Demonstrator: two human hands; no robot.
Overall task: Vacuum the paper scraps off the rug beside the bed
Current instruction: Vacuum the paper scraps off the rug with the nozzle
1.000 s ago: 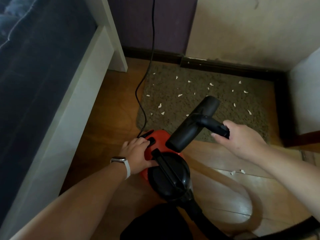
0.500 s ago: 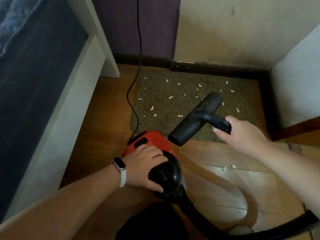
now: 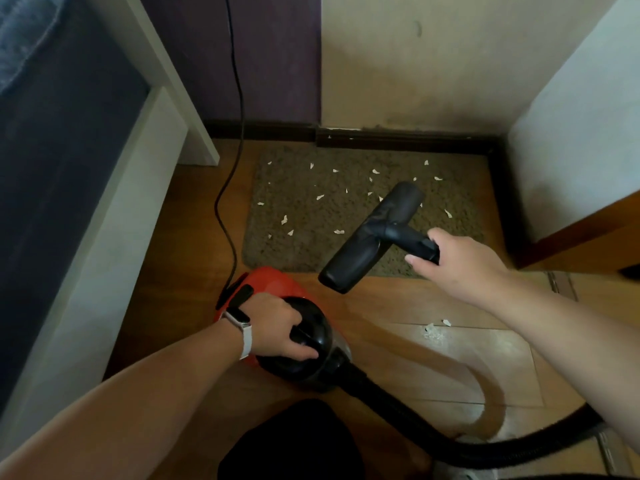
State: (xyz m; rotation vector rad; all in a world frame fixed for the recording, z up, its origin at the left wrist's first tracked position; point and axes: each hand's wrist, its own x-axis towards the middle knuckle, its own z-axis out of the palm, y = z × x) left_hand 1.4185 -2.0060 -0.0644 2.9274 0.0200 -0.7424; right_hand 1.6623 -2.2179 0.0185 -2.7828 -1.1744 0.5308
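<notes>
Since half a second ago the left grip (image 3: pixel 277 327) has shifted on the red canister vacuum (image 3: pixel 273 282) and now curls round what looks like its black carry handle. The right grip (image 3: pixel 460 261) is closed on the stiff neck of the floor nozzle (image 3: pixel 374 237), at the near edge of the rug (image 3: pixel 298 247) beside the bed (image 3: pixel 104 220). Paper scraps (image 3: pixel 320 197) dot the rug, light and easily blown about. The nozzle should be rigid and light, best steered by its neck, with the flexible hose (image 3: pixel 450 441) trailing.

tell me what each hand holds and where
Left hand grips the vacuum canister by its top handle; right hand holds the nozzle by its neck.
</notes>
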